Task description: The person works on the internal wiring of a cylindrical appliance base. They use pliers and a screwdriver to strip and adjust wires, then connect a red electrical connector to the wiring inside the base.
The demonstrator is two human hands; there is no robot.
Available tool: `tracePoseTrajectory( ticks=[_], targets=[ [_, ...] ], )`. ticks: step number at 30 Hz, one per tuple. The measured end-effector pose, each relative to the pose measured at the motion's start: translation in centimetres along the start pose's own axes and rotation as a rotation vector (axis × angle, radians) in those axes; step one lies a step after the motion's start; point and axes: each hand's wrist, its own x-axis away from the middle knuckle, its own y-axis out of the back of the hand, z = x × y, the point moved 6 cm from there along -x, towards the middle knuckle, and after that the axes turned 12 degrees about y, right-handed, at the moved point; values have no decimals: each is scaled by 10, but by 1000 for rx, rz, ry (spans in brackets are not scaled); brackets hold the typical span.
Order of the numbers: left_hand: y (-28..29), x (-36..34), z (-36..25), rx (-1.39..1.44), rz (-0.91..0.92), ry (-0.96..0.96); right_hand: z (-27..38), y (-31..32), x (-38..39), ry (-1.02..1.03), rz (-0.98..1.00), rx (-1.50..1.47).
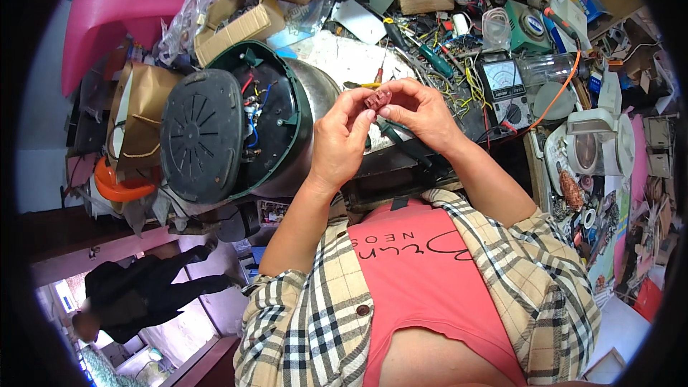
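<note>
Both hands meet over the near edge of the workbench around a small reddish-brown ridged part [377,100]; its exact kind is too small to tell. My left hand [342,135] pinches it between thumb and fingers from the left. From the right, my right hand [423,113] grips the same part with thumb and forefinger. Left of them a metal appliance [326,93] lies on its side, its dark green-rimmed base [290,125] exposing red and blue wires [252,111]. A black oval slotted cover [201,136] leans against that base.
Behind my hands lie screwdrivers [435,61] and tangled wires [469,93]. An analog multimeter [504,79] stands to the right, near an orange cable [562,92]. Cardboard [240,32] and a paper bag [147,115] crowd the left. Another person [143,297] is at lower left.
</note>
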Motion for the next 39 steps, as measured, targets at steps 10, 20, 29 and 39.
tracePoseTrajectory(
  ticks=[10, 20, 29, 39],
  targets=[
    [-9, -13, 22, 255, 113, 231, 25, 10, 0, 154, -25, 460],
    [-21, -21, 44, 978, 384, 438, 46, 12, -2, 225, 62, 431],
    [-21, -21, 41, 966, 384, 442, 47, 17, -11, 280, 60, 486],
    [-17, -14, 54, 869, 229, 599, 36, 1, -26, 450, 196, 557]
  ],
)
